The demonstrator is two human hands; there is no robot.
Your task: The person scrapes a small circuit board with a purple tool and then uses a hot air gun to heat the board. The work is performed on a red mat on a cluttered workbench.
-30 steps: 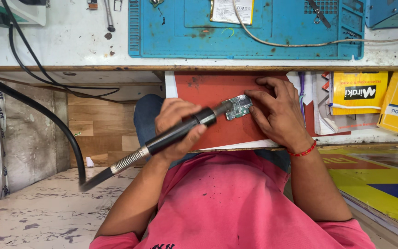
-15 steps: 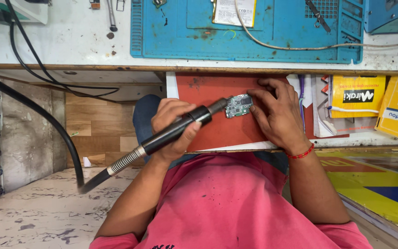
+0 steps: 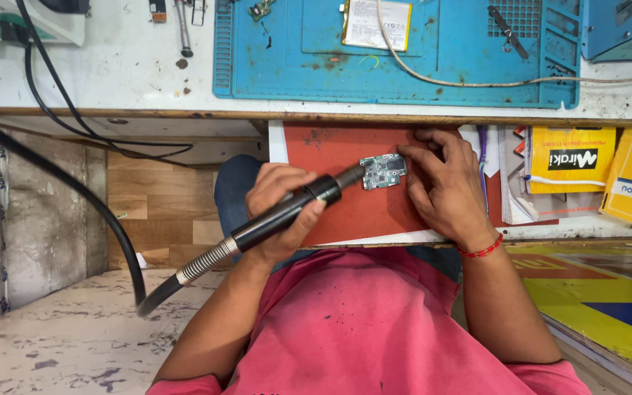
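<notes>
The left hand (image 3: 279,212) grips a black hot-air wand (image 3: 287,212), nozzle at the small circuit board (image 3: 383,170) on the red mat (image 3: 330,146). The right hand (image 3: 440,186) pins the board's right edge, fingers probably flat. Keep the nozzle steady and fingertips off the heat.

Electronics repair workshop, scuffed white workbench (image 3: 111,73), blue repair mat (image 3: 404,66) with loose parts, hot-air tool (image 3: 287,212) on a thick black hose (image 3: 53,175), small circuit board (image 3: 383,170), cables, yellow packets (image 3: 572,157) on the shelf
</notes>
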